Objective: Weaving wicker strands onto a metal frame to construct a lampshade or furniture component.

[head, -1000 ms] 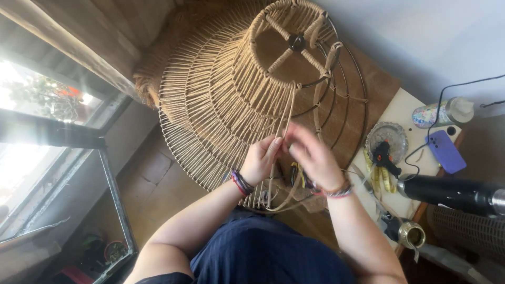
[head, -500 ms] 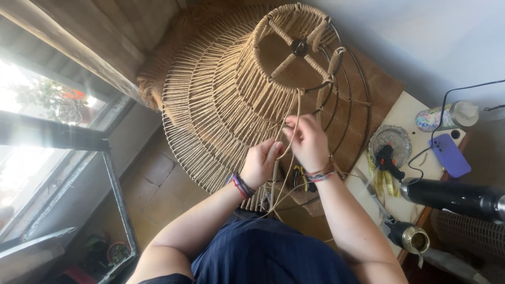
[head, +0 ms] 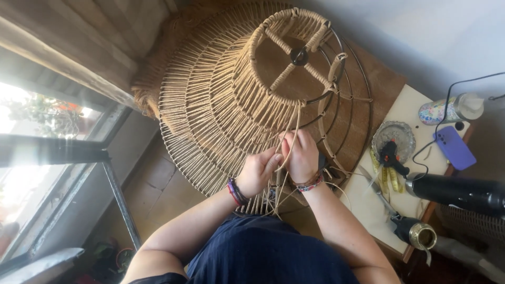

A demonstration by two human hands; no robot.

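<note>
Biggest thing in view is the wire lampshade frame (head: 247, 100), tiered like a bell and mostly wrapped in tan jute cord, sitting on the brown floor with its bare wire ribs showing on the right. Next down in size, the small white side table (head: 368, 205) on the right carries a long black cylinder across its near right edge, a purple phone (head: 455, 148) by the far right edge, a clear bottle with a colourful patterned label (head: 447, 109) lying at the far corner, a round silvery dish, and a black glue gun (head: 390, 155) around the middle. Both hands are at the frame's near side: the left hand (head: 258, 171) has its fingers curled shut, pinching loose cord strands (head: 286, 179), and the right hand (head: 302, 158) is closed over the same strands right beside it, knuckles touching. Compared with half a second back, the right hand has dropped lower and closer to the left, and the cord isn't pulled up as high now.
</note>
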